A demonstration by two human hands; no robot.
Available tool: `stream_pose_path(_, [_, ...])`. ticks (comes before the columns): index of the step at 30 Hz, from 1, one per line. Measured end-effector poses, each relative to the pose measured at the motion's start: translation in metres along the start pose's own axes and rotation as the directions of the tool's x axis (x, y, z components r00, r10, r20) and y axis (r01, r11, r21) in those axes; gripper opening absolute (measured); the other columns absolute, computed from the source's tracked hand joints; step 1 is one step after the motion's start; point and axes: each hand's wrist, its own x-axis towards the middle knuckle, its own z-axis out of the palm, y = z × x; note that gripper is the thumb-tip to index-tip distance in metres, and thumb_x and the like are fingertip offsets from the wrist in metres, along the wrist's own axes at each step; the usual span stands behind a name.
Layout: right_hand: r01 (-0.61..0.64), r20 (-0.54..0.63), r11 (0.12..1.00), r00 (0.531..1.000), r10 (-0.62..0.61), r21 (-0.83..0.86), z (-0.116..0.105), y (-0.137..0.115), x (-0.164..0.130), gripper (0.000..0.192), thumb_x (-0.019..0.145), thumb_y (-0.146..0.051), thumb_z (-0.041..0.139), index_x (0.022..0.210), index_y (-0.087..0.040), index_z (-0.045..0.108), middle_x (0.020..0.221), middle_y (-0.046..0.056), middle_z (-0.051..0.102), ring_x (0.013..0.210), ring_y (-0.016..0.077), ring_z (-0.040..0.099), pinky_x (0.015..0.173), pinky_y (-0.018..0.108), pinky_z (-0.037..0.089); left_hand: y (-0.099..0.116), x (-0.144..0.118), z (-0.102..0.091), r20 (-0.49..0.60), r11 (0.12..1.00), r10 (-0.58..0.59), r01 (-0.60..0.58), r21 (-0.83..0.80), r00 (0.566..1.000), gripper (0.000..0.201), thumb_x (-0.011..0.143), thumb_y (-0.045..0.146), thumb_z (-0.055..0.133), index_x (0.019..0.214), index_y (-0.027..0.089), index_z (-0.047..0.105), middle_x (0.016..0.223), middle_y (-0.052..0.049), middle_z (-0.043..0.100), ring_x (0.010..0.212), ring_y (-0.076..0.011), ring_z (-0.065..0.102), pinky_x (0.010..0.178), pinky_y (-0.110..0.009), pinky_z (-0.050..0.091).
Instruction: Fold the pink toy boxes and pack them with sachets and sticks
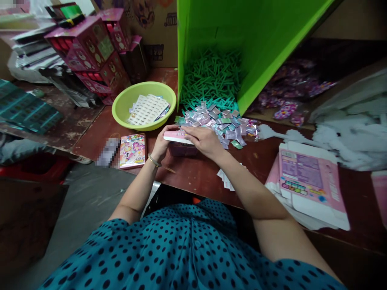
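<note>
My left hand (pixel 161 141) and my right hand (pixel 203 140) both grip a small pink box (pixel 177 137) above the table's front edge, the right hand lying over its top. A darker purple box (pixel 183 150) sits just under it. Right behind my hands lies a heap of small shiny packets (pixel 223 123). A finished pink box (pixel 132 150) lies flat to the left of my left hand.
A lime bowl (pixel 121 108) holds white printed sheets. A tall green bin (pixel 256 60) holds green sticks. Flat pink carton blanks (pixel 308 181) are stacked at right, white pieces (pixel 353 125) beyond them. Stacked magenta boxes (pixel 90 52) stand at back left.
</note>
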Motion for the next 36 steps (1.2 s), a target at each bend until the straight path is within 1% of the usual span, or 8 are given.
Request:
stream_pose_path(5, [0.088,0.131,0.993,0.988,-0.077,-0.084,-0.009,-0.001,0.006,0.038,0.098,-0.038,0.064,0.135,-0.028,0.070,0.137,0.005,0.070,0.126,0.0243,0.067,0.108,0.044,0.054,-0.002,0.000,0.001,-0.103,0.997,-0.002,0.010,0.071,0.995,0.020,0.074,0.027,0.065,0.089,0.018,0.074,0.089,-0.003,0.077,0.083,-0.0173,0.067,0.076,-0.027,0.051])
stream_pose_path(12, [0.065,0.078,0.986,0.996,-0.053,-0.156,-0.008,-0.002,0.011,0.036,0.104,-0.029,0.053,0.137,-0.033,0.068,0.129,0.000,0.074,0.118,0.0215,0.070,0.103,0.044,0.055,-0.012,-0.001,-0.004,0.065,0.999,0.022,-0.023,0.027,0.998,0.033,0.090,0.032,0.052,0.112,0.019,0.072,0.113,-0.006,0.075,0.108,-0.0219,0.068,0.097,-0.034,0.052])
stream_pose_path(16, [0.162,0.160,0.952,0.979,-0.123,-0.261,-0.011,0.005,0.001,0.039,0.105,-0.031,0.049,0.141,-0.031,0.064,0.137,0.004,0.070,0.126,0.0237,0.064,0.107,0.049,0.049,-0.021,-0.012,-0.010,0.076,0.965,0.253,-0.257,0.050,0.964,0.044,0.100,0.052,0.045,0.129,0.024,0.064,0.129,-0.010,0.069,0.123,-0.0269,0.064,0.109,-0.046,0.049])
stream_pose_path(21, [0.286,0.189,0.895,0.954,-0.232,-0.343,-0.007,0.019,-0.012,0.044,0.103,-0.025,0.051,0.147,-0.028,0.058,0.151,0.007,0.059,0.143,0.0284,0.049,0.120,0.059,0.034,-0.028,-0.014,-0.033,0.302,0.696,0.466,-0.556,0.455,0.831,0.031,0.097,0.045,0.064,0.119,0.025,0.070,0.141,-0.012,0.061,0.135,-0.0273,0.056,0.116,-0.049,0.043])
stream_pose_path(26, [0.288,0.143,0.939,0.954,-0.263,-0.190,-0.005,0.028,-0.010,0.042,0.102,-0.025,0.050,0.143,-0.029,0.061,0.145,0.007,0.063,0.137,0.0255,0.055,0.115,0.053,0.044,-0.060,-0.033,-0.026,0.183,0.767,0.307,-0.356,0.534,0.934,0.061,0.091,0.059,0.065,0.136,0.018,0.059,0.137,-0.017,0.062,0.130,-0.0293,0.059,0.110,-0.047,0.049])
stream_pose_path(30, [0.039,-0.239,0.989,0.968,-0.072,-0.139,-0.003,0.026,-0.036,0.044,0.102,-0.038,0.050,0.143,-0.026,0.060,0.148,0.010,0.058,0.140,0.0288,0.052,0.118,0.056,0.041,-0.050,-0.084,-0.025,0.018,0.760,0.246,-0.204,0.617,0.969,0.050,0.086,0.049,0.072,0.122,0.016,0.062,0.108,-0.010,0.071,0.097,-0.0237,0.068,0.090,-0.038,0.058])
stream_pose_path(33, [-0.151,-0.428,0.987,0.896,0.116,-0.050,0.006,0.021,-0.072,0.042,0.102,-0.042,0.050,0.138,-0.025,0.064,0.141,0.012,0.063,0.136,0.0285,0.056,0.117,0.055,0.043,-0.001,-0.123,-0.048,-0.138,0.546,0.462,-0.159,0.823,0.876,0.053,0.084,0.028,0.069,0.135,0.020,0.057,0.128,-0.012,0.065,0.117,-0.0273,0.063,0.106,-0.044,0.051])
stream_pose_path(36, [-0.175,-0.259,0.983,0.949,0.182,0.049,0.028,0.017,-0.102,0.035,0.101,-0.041,0.052,0.127,-0.025,0.071,0.133,0.010,0.068,0.126,0.0263,0.062,0.113,0.051,0.047,0.037,-0.144,-0.080,-0.202,0.251,0.492,0.085,0.964,0.847,0.083,0.080,0.015,0.065,0.158,0.018,0.037,0.160,-0.019,0.041,0.150,-0.0363,0.037,0.125,-0.055,0.029])
